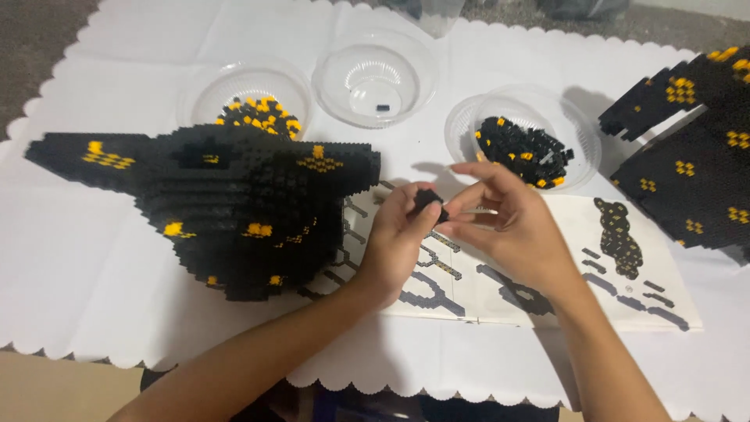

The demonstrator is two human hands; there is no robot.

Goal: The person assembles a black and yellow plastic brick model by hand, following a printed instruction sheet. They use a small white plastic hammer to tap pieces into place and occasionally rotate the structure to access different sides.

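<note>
I see my left hand [394, 238] and my right hand [512, 227] meeting over the open instruction booklet [547, 289], which lies flat on the white scalloped cloth covering the table [70, 266]. Both hands pinch the same small black brick piece [430, 203]: the left fingers close on it from below and the right fingertips from the side, with the right hand's other fingers spread loosely above. The piece is held just above the booklet's left page.

To the left of my hands stands a big black brick model [234, 211] dotted with yellow, its edge touching the booklet. A second black and yellow brick section [695, 164] lies at the right edge of the table.

Three clear plastic bowls sit beyond my hands. The left bowl [205, 92] holds black and yellow bricks, partly hidden behind the model. The middle bowl [406, 59] holds a single dark brick. The right bowl [582, 125] holds a heap of mostly black bricks and stands near my right hand.
</note>
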